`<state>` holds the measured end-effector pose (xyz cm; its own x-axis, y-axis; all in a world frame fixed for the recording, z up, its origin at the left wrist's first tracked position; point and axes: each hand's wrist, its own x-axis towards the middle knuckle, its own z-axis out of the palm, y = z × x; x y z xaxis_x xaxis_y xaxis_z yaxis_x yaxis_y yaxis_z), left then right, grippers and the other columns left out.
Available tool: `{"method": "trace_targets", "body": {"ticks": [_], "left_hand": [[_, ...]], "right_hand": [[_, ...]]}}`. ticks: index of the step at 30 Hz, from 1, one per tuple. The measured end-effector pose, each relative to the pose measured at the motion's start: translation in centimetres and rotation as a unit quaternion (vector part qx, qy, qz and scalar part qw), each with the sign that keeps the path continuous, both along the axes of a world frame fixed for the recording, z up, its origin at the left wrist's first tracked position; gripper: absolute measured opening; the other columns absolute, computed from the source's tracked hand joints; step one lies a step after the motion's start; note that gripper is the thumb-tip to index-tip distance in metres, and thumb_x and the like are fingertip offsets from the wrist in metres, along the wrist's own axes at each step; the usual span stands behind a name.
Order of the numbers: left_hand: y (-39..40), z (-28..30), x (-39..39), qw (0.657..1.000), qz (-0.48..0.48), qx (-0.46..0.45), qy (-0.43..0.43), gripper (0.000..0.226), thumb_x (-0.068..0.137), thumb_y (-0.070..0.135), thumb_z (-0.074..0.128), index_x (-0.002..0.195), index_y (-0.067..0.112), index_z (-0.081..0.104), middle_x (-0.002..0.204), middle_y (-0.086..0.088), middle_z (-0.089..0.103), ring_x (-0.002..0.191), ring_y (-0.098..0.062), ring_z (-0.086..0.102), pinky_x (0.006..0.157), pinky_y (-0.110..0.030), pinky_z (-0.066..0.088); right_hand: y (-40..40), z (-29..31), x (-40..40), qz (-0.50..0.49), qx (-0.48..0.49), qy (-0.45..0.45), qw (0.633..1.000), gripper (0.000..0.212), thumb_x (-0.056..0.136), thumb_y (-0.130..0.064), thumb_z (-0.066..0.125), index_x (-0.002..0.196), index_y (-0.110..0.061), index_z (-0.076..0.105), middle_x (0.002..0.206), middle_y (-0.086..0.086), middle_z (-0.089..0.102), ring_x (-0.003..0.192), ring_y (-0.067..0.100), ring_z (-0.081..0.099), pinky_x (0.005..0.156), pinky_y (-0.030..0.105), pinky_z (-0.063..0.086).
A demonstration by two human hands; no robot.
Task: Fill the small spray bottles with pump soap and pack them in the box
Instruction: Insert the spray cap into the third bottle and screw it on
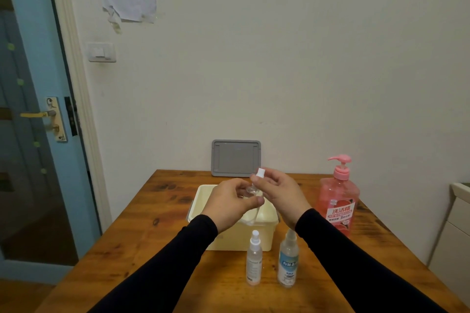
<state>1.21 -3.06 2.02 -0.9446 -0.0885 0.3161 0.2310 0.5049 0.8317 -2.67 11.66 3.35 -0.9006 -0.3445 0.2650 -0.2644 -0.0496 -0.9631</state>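
Both hands work above the cream box: left hand fingers curl round a clear spray bottle, right hand pinches its white spray head. Loosened carelessly, the slippery bottle could drop into the box.

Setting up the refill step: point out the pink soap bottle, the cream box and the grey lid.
pink soap bottle point(338, 207): head view, front label.
cream box point(239, 237): head view, near wall.
grey lid point(236, 159): head view, panel centre.

Over the cream box, the left hand holds a clear bottle while the right hand pinches its white sprayer.
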Motion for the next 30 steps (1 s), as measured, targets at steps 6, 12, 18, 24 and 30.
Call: {"method": "trace_targets", "body": {"ticks": [6, 12, 18, 24, 30], "left_hand": [[-0.3, 0.2, -0.1, 1.000, 0.007, 0.022, -0.011, 0.039, 0.066, 0.045, 0.081, 0.099, 0.034, 0.064, 0.090, 0.017, 0.070, 0.084, 0.005, 0.063, 0.072, -0.020, 0.051], [-0.6, 0.7, 0.4, 0.999, 0.034, 0.003, -0.008, 0.031, 0.065, 0.041, 0.083, 0.091, 0.033, 0.067, 0.083, 0.018, 0.068, 0.075, 0.007, 0.060, 0.059, -0.012, 0.043], [-0.3, 0.7, 0.7, 0.999, 0.025, -0.025, -0.011, 0.033, 0.066, 0.043, 0.082, 0.094, 0.033, 0.067, 0.089, 0.017, 0.066, 0.085, 0.004, 0.059, 0.070, -0.019, 0.048], [-0.2, 0.9, 0.9, 1.000, -0.014, -0.004, -0.022, 0.032, 0.071, 0.039, 0.079, 0.100, 0.029, 0.069, 0.091, 0.014, 0.070, 0.089, -0.002, 0.063, 0.084, -0.032, 0.053], [-0.6, 1.3, 1.2, 0.997, -0.058, 0.044, -0.041, 0.027, 0.076, 0.030, 0.077, 0.101, 0.023, 0.070, 0.091, 0.006, 0.073, 0.090, -0.011, 0.067, 0.088, -0.039, 0.052]], "right_hand": [[-0.1, -0.1, 0.1, 0.051, -0.061, -0.041, 0.996, 0.028, 0.084, -0.026, 0.069, 0.105, -0.008, 0.068, 0.101, 0.016, 0.071, 0.098, 0.030, 0.067, 0.091, 0.042, 0.051], [0.3, -0.5, -0.1, 0.026, -0.013, -0.012, 1.000, 0.019, 0.089, -0.021, 0.062, 0.103, -0.010, 0.071, 0.098, 0.013, 0.072, 0.099, 0.034, 0.065, 0.093, 0.046, 0.049], [0.3, -0.7, -0.3, -0.036, 0.034, 0.013, 0.999, 0.032, 0.072, -0.042, 0.077, 0.096, -0.022, 0.070, 0.091, -0.001, 0.073, 0.091, 0.016, 0.068, 0.090, 0.042, 0.052], [0.3, -0.5, -0.5, 0.044, -0.021, -0.015, 0.999, 0.021, 0.083, -0.032, 0.070, 0.100, -0.020, 0.072, 0.103, 0.006, 0.072, 0.100, 0.022, 0.067, 0.092, 0.040, 0.051], [0.7, -0.2, -0.6, 0.096, -0.059, -0.045, 0.993, 0.016, 0.090, -0.014, 0.060, 0.100, -0.017, 0.072, 0.108, 0.010, 0.070, 0.103, 0.026, 0.065, 0.088, 0.033, 0.052]]}}
